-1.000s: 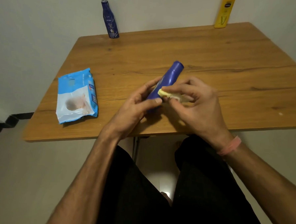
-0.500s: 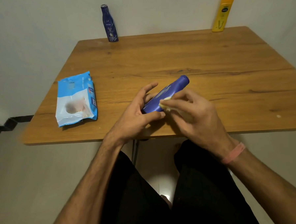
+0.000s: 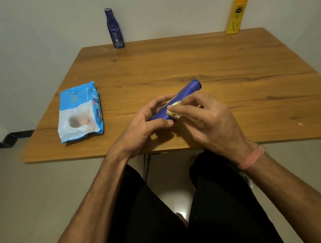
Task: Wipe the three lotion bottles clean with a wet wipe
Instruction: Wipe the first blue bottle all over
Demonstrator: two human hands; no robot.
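My left hand (image 3: 146,123) grips the lower end of a blue lotion bottle (image 3: 190,89) that lies tilted over the wooden table (image 3: 233,69), its cap pointing away to the upper right. My right hand (image 3: 210,120) pinches a crumpled wet wipe (image 3: 173,111) and presses it against the bottle's middle. A dark blue bottle (image 3: 115,29) stands upright at the table's far left edge by the wall. A yellow bottle (image 3: 236,15) stands upright at the far right corner.
A blue and white wet wipe pack (image 3: 80,111) lies flat on the table's left side near the front edge. The wall runs behind the table. My legs in black trousers are below the front edge.
The view has tipped slightly, so everything sits lower in frame. The blue bottle has tilted further to the right, and my right hand has slid the wipe along its side.
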